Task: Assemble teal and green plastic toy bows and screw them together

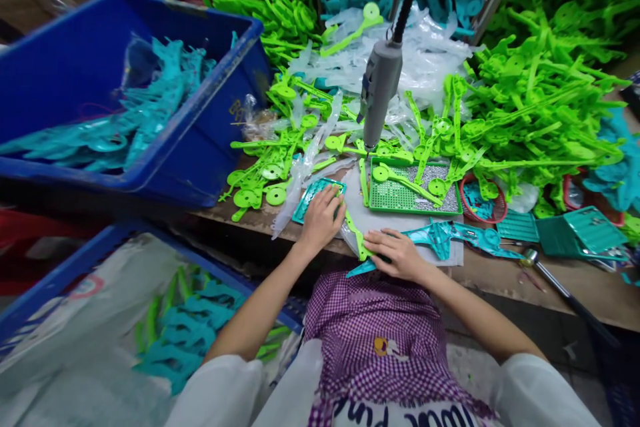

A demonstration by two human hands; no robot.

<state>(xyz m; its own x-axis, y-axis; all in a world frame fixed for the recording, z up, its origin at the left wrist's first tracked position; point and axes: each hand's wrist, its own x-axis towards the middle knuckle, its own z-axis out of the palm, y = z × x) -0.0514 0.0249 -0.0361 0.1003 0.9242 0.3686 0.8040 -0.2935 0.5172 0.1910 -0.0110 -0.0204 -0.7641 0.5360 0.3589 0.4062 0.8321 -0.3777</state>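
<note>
My left hand (323, 217) reaches over a small teal tray (305, 202), its fingers slightly bent and apart; whatever small pieces lie under the fingertips are hidden. My right hand (397, 255) is closed over a long teal plastic part (435, 235) at the table edge. One pointed end of that part sticks out below the fingers, and the rest runs to the right. Just beside the right fingertips is a bright green plastic arm (356, 235). A grey electric screwdriver (383, 87) hangs upright above the work spot, with neither hand on it.
A green tray (415, 207) holds small metallic pieces, with green arms across it. Green parts (540, 113) pile up at right, clear plastic parts (320, 67) behind. A blue bin (220, 113) stands left, a lower blue crate (117, 233) below. A hammer (555, 283) lies right.
</note>
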